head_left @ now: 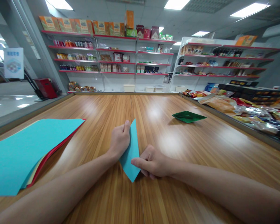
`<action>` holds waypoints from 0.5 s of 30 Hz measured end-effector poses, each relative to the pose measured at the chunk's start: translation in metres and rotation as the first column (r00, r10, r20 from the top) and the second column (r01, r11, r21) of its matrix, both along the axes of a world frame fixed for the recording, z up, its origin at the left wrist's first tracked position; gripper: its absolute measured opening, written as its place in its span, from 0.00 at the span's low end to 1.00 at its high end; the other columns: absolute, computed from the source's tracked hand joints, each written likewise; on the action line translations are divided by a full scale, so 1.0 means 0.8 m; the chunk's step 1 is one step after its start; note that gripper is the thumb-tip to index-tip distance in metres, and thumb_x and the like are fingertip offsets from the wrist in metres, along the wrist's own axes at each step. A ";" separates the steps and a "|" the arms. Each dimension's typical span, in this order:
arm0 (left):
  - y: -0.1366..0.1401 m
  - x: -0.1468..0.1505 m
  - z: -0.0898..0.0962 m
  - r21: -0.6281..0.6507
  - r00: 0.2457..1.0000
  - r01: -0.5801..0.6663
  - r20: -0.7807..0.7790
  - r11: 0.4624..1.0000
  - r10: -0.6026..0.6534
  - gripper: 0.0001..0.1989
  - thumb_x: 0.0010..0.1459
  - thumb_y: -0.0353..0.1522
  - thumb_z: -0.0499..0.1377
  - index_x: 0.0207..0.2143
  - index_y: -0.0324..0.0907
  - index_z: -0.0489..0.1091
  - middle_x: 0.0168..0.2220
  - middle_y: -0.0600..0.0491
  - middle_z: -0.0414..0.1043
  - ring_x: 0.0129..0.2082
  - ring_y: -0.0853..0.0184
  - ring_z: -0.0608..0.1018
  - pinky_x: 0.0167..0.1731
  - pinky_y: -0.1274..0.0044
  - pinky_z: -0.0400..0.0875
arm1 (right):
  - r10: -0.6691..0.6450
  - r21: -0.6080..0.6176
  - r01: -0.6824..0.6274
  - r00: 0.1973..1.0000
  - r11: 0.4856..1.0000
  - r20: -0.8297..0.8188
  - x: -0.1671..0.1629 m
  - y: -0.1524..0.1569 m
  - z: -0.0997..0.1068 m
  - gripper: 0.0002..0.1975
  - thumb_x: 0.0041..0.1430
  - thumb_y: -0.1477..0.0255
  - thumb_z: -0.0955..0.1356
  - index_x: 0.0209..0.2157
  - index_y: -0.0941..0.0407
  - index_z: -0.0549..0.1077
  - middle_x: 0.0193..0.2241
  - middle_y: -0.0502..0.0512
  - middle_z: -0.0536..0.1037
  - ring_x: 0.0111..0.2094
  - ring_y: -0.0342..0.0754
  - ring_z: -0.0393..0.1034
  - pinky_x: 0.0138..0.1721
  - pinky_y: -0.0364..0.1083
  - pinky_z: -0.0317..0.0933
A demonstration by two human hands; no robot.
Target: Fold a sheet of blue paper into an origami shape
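Observation:
Between my two hands is a folded piece of blue paper [132, 152], narrow, with a pointed lower end, held tilted above the wooden table [102, 199]. My left hand [120, 138] grips its upper left side, thumb pointing up along the edge and the other fingers hidden behind. Lower down on the right, my right hand [152, 161] pinches the paper's edge, its thumb lying on the front face. A folded dark green paper shape [189, 117] rests on the table to the far right of my hands.
At the left lies a stack of coloured sheets [37, 146], blue on top, with cream and red edges showing. Bagged snacks [224, 104] and black boxes [242, 91] stand beyond the table's raised right edge. Stocked shelves [116, 62] line the back.

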State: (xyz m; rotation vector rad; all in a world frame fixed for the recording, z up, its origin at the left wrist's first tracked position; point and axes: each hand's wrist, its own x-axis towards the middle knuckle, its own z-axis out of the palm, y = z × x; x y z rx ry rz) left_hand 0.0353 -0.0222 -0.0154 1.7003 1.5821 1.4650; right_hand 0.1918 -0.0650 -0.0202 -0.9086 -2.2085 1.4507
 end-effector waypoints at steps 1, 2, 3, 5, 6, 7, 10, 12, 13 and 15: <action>-0.001 0.000 0.000 -0.003 1.000 0.000 0.004 1.000 0.000 0.25 0.62 0.42 0.46 0.15 0.43 0.46 0.14 0.59 0.47 0.15 0.73 0.54 0.17 0.77 0.45 | -0.017 0.009 0.016 1.000 1.000 0.009 0.000 0.000 -0.002 0.28 0.61 0.57 0.61 0.13 0.60 0.65 0.08 0.47 0.63 0.08 0.35 0.53 0.09 0.35 0.45; -0.002 0.000 0.000 -0.005 1.000 -0.002 0.009 1.000 0.002 0.25 0.63 0.42 0.45 0.15 0.43 0.46 0.14 0.59 0.47 0.15 0.73 0.54 0.17 0.77 0.45 | -0.035 0.017 0.035 0.999 0.999 0.016 0.000 0.001 -0.003 0.28 0.61 0.58 0.62 0.13 0.60 0.66 0.08 0.47 0.63 0.07 0.35 0.53 0.09 0.35 0.45; -0.002 0.001 0.000 -0.006 1.000 -0.005 0.014 1.000 0.005 0.25 0.63 0.42 0.45 0.15 0.43 0.46 0.14 0.59 0.47 0.15 0.73 0.54 0.17 0.77 0.45 | -0.051 0.022 0.051 0.998 0.998 0.022 0.000 0.001 -0.005 0.27 0.60 0.58 0.62 0.13 0.61 0.67 0.08 0.47 0.63 0.07 0.35 0.53 0.09 0.35 0.45; -0.003 0.002 0.000 -0.007 1.000 -0.010 0.026 1.000 0.010 0.25 0.63 0.42 0.45 0.15 0.43 0.46 0.14 0.59 0.47 0.15 0.73 0.54 0.17 0.77 0.45 | -0.064 0.007 0.063 0.997 0.998 0.034 -0.001 0.001 -0.005 0.27 0.60 0.59 0.62 0.13 0.61 0.67 0.08 0.47 0.64 0.07 0.35 0.53 0.08 0.35 0.45; -0.003 0.002 0.000 -0.009 0.999 -0.014 0.035 1.000 0.014 0.24 0.63 0.42 0.45 0.15 0.43 0.46 0.15 0.59 0.47 0.15 0.73 0.54 0.17 0.77 0.45 | -0.061 -0.009 0.062 0.997 0.998 0.040 -0.001 0.001 -0.004 0.27 0.60 0.58 0.62 0.14 0.61 0.67 0.08 0.47 0.64 0.07 0.35 0.53 0.08 0.35 0.45; -0.003 0.002 0.000 -0.012 0.999 -0.018 0.046 1.000 0.018 0.24 0.63 0.42 0.45 0.16 0.43 0.46 0.15 0.59 0.46 0.15 0.73 0.54 0.16 0.77 0.45 | -0.054 -0.028 0.056 0.998 0.998 0.044 -0.001 0.001 -0.002 0.27 0.60 0.58 0.62 0.14 0.61 0.67 0.08 0.47 0.64 0.07 0.35 0.53 0.08 0.35 0.45; -0.001 0.002 0.001 -0.027 0.996 -0.039 0.084 0.999 0.041 0.24 0.63 0.42 0.45 0.16 0.43 0.46 0.16 0.59 0.46 0.16 0.73 0.53 0.16 0.77 0.46 | -0.005 -0.060 0.008 0.999 0.998 0.042 -0.002 0.000 0.001 0.27 0.60 0.56 0.62 0.15 0.61 0.68 0.09 0.47 0.64 0.08 0.35 0.54 0.08 0.34 0.46; -0.001 0.001 0.001 -0.033 0.994 -0.048 0.097 0.998 0.051 0.24 0.63 0.43 0.44 0.16 0.43 0.46 0.16 0.59 0.47 0.16 0.73 0.54 0.16 0.77 0.46 | 0.023 -0.063 -0.021 0.999 0.998 0.024 -0.002 0.000 0.001 0.29 0.61 0.54 0.60 0.16 0.62 0.69 0.09 0.47 0.64 0.08 0.35 0.54 0.09 0.34 0.48; 0.000 0.001 0.002 -0.033 0.994 -0.048 0.099 0.998 0.051 0.24 0.63 0.43 0.44 0.16 0.43 0.46 0.16 0.59 0.47 0.16 0.73 0.54 0.16 0.77 0.47 | 0.026 -0.063 -0.025 1.000 0.998 0.016 -0.002 0.000 0.000 0.30 0.61 0.53 0.59 0.16 0.62 0.69 0.09 0.47 0.63 0.08 0.35 0.54 0.10 0.34 0.48; -0.001 0.000 0.002 -0.031 0.994 -0.042 0.103 0.999 0.045 0.24 0.62 0.44 0.44 0.16 0.44 0.46 0.16 0.59 0.47 0.16 0.73 0.54 0.16 0.77 0.47 | 0.017 -0.046 -0.017 1.000 0.999 0.001 -0.003 -0.001 -0.003 0.32 0.62 0.52 0.57 0.15 0.61 0.68 0.08 0.47 0.62 0.08 0.35 0.54 0.10 0.35 0.48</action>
